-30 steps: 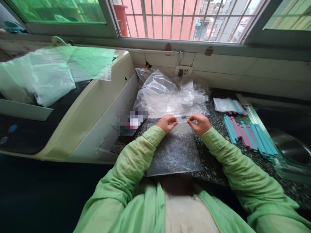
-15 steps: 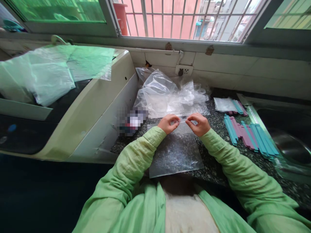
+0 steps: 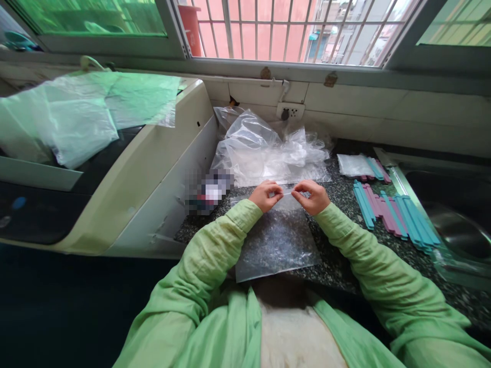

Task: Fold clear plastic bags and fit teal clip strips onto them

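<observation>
My left hand [image 3: 265,195] and right hand [image 3: 312,196] pinch the clear bag's [image 3: 276,240] top edge between fingertips, steadying its mouth.

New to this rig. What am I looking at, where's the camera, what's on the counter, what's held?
There is no robot: a person in green sleeves works bare-handed, filmed by a camera on their head that looks down. The left hand and right hand both pinch the top edge of a flat clear plastic bag lying on a speckled counter. Behind it is a heap of crumpled clear bags. To the right lie teal and pink flat sticks, with a sink beyond.
</observation>
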The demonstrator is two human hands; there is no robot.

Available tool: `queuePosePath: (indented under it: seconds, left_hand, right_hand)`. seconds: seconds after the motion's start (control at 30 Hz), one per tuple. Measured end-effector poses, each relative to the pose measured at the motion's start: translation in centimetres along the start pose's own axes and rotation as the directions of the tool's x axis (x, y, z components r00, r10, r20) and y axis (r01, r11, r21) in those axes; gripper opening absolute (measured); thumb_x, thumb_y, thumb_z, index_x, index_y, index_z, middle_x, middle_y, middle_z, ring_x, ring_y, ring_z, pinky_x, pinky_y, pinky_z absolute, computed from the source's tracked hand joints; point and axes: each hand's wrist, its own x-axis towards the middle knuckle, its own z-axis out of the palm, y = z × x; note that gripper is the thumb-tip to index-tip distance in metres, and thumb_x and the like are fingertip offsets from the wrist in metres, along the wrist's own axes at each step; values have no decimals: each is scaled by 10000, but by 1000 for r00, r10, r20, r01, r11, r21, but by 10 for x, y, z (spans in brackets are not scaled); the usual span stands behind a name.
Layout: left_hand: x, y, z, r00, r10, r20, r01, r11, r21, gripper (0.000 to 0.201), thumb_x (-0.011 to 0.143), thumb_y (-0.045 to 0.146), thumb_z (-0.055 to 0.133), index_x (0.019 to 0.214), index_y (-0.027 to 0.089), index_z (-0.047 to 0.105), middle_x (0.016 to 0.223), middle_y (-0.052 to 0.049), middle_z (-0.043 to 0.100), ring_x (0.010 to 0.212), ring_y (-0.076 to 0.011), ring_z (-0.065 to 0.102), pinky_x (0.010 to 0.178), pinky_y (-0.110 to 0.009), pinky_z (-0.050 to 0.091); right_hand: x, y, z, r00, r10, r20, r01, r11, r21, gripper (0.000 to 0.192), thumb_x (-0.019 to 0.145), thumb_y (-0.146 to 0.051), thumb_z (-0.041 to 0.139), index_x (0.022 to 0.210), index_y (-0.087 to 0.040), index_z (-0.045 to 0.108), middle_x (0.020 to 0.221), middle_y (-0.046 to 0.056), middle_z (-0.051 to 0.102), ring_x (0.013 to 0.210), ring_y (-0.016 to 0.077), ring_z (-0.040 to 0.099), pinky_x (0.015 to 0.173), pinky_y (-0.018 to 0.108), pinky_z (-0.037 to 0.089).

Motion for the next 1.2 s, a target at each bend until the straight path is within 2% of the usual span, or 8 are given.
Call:
queuePosePath:
  seconds: [0.17, 0.33, 0.6, 0.83, 0.97, 1.1, 1.2]
  left_hand:
    - [1, -1, -3, 996, -29, -82, 26, 999, -41, 74, 696, 190, 572, 644, 149, 605, 639, -15, 563, 671, -125, 509, 689, -262, 422]
    - [3, -1, -10, 967, -149, -207, 121, 982, -143, 83, 689, 198, 563, 633, 146, 594, 639, -11, 574, 648, -113, 515, 657, -246, 430]
    - [5, 2, -9, 940, -279, -198, 234, 946, -224, 57, 645, 181, 555, 611, 141, 578, 602, 4, 567, 599, -98, 496, 621, -229, 422]
    - [2, 5, -10, 958, -247, -147, 225, 962, -154, 92, 666, 229, 566, 635, 142, 572, 587, 17, 542, 564, -84, 450, 574, -210, 395]
    - [1, 5, -8, 960, -221, -174, 188, 964, -188, 158, 680, 297, 593, 723, 145, 603, 624, 7, 555, 567, -88, 457, 574, -218, 400]
    - [2, 5, -10, 976, -129, -178, 101, 982, -159, 149, 715, 258, 559, 621, 145, 582, 601, 3, 510, 583, -93, 458, 592, -223, 406]
    - [3, 5, -11, 976, -123, -181, 95, 984, -152, 159, 717, 236, 552, 588, 144, 564, 590, 10, 474, 568, -87, 441, 577, -219, 398]
  right_hand:
    - [0, 2, 0, 997, 83, 8, -83, 996, 19, 131, 711, -302, 560, 641, -192, 570, 634, 26, 614, 608, 139, 531, 585, 272, 440]
    - [-1, 4, 1, 987, 150, 50, -152, 988, 37, 113, 694, -268, 552, 623, -185, 583, 599, 20, 605, 563, 127, 522, 559, 259, 433]
    - [-1, 1, 3, 994, 99, 41, -100, 995, 18, 126, 710, -245, 527, 602, -193, 567, 593, 17, 596, 576, 129, 519, 572, 263, 426]
    - [-1, 0, 2, 997, 60, 45, -60, 998, -12, 141, 725, -255, 521, 605, -194, 564, 583, 18, 586, 569, 132, 505, 580, 273, 417]
    - [-2, -2, 3, 996, 60, 63, -59, 998, -9, 139, 726, -253, 522, 605, -195, 562, 590, 21, 588, 578, 138, 513, 585, 278, 421]
    - [-2, -4, 3, 994, 69, 88, -69, 998, -7, 125, 722, -247, 530, 613, -201, 570, 605, 21, 596, 599, 143, 526, 595, 280, 429]
    - [-2, -3, 4, 993, 75, 96, -75, 997, 3, 118, 719, -247, 534, 620, -198, 576, 608, 22, 600, 601, 142, 531, 596, 278, 435]
